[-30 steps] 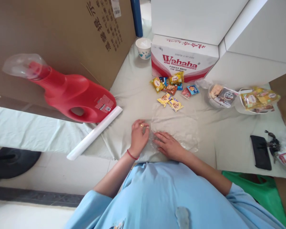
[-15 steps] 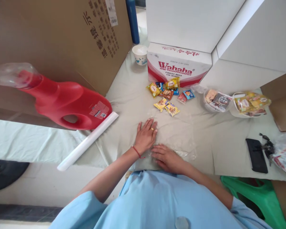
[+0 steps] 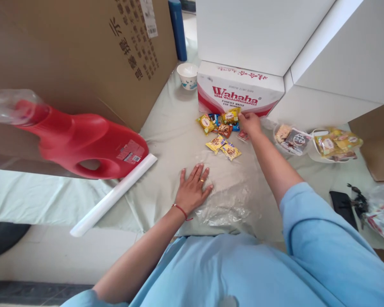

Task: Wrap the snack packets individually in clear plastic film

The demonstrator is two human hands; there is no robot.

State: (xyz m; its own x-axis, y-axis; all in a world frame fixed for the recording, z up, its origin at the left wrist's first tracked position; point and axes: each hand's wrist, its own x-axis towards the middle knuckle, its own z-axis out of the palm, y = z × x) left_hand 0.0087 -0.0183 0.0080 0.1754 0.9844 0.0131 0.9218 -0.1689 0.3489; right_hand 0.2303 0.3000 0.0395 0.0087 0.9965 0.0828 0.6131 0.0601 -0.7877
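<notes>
My left hand (image 3: 193, 189) lies flat with its fingers spread on the cloth, beside a clear plastic sheet or bag (image 3: 227, 207). Stretched out to the snack pile, my right hand (image 3: 250, 123) has its fingers drawn together at the right end of a yellow snack packet (image 3: 231, 115). Below my right hand a red packet (image 3: 242, 135) partly shows. Another yellow packet (image 3: 206, 123) and a brown packet (image 3: 223, 130) lie to the left, among blue ones. Two pale yellow cookie packets (image 3: 231, 151) lie nearer to me.
A red jug (image 3: 92, 143) and a white roll (image 3: 115, 194) stand at left, by a large cardboard box (image 3: 83, 55). Behind the snacks are a Wahaha carton (image 3: 240, 89) and a bowl (image 3: 188, 76). Two snack-filled containers (image 3: 316, 147) and a phone (image 3: 341, 207) are at right.
My right hand has gone from beside my left hand forward and right to the snack pile, covering the blue packet there. My left hand stays flat, its fingers spread wider.
</notes>
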